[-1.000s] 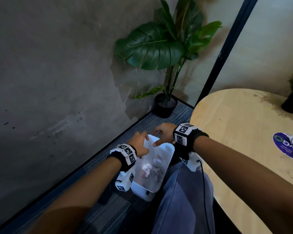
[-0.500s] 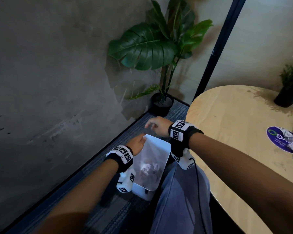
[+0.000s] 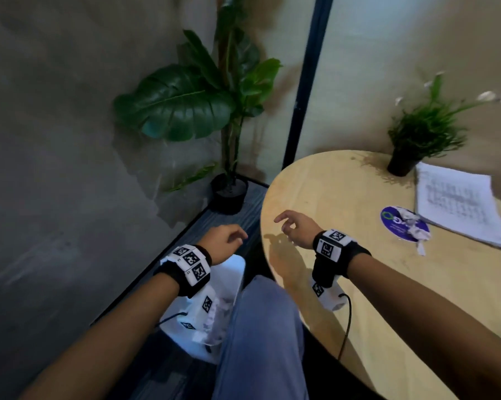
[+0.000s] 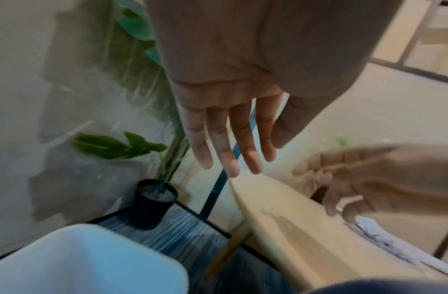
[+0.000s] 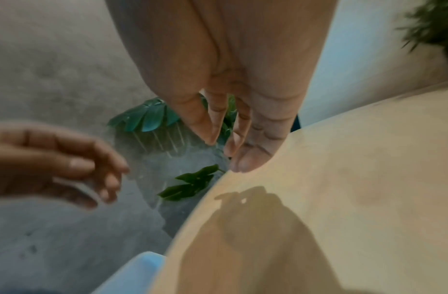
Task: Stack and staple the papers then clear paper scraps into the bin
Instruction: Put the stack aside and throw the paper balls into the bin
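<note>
A white bin (image 3: 232, 272) stands on the floor beside my knee, with crumpled paper scraps (image 3: 214, 316) inside. My left hand (image 3: 229, 241) hovers above the bin's far end, fingers straight and empty (image 4: 233, 143). My right hand (image 3: 289, 229) is over the left edge of the round wooden table (image 3: 344, 215), fingers relaxed and empty (image 5: 230, 139). A stack of printed papers (image 3: 460, 209) lies at the table's right. More crumpled scraps (image 3: 413, 226) sit on a purple round mat (image 3: 393, 223).
A big-leafed plant in a black pot (image 3: 229, 194) stands in the floor corner by the grey wall. A small potted plant (image 3: 402, 163) sits on the table behind the papers. My knee in blue jeans (image 3: 261, 327) is between bin and table.
Both hands have lifted out of the bin, empty. The right hand has swung right over the table edge. My head has turned right, bringing the papers into view.
</note>
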Demonstrator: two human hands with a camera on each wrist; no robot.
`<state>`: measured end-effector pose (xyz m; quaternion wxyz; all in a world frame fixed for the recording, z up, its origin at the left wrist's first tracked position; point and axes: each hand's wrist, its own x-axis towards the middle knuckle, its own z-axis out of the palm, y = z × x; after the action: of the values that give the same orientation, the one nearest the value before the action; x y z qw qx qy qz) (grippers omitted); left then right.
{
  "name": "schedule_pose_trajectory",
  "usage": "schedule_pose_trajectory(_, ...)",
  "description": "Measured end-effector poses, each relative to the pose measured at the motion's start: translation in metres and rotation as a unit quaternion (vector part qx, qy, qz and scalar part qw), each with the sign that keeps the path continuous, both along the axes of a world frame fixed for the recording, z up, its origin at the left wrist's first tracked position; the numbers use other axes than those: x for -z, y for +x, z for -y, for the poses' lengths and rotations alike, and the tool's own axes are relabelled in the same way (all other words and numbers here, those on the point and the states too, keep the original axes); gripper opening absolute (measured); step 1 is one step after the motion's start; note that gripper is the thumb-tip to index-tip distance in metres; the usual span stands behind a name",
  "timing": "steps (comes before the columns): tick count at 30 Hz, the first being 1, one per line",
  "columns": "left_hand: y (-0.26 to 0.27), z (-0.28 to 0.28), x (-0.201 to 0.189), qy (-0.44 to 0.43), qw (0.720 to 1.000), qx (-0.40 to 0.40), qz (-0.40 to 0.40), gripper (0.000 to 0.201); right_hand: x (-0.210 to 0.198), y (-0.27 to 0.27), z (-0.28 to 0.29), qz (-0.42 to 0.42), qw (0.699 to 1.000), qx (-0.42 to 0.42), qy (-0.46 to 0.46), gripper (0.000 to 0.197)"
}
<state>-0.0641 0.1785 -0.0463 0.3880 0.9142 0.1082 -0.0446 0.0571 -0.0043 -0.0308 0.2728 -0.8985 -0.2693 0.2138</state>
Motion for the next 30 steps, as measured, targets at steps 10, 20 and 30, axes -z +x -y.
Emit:
schedule_pose_trajectory(10, 0.129, 0.141, -0.039, 0.051, 0.987, 0.15, 0.024, 0.022, 0.005, 0.047, 0.184, 0.045, 0.974, 0.19, -0.116, 0.036)
schedule_pose_trajectory(20, 0.231, 0.263, -0.002, 0.119, 0.964, 0.237, -0.027, 0.031, 0.036, 0.103, 0.278, 0.082, 0.947, 0.28, -0.136, 0.047)
schedule_pose_trajectory(30, 0.305, 0.315, 0.016, 0.147, 0.961, 0.233, -0.005, 0.051, 0.037, 0.146, 0.288, 0.138, 0.969, 0.08, -0.191, 0.037)
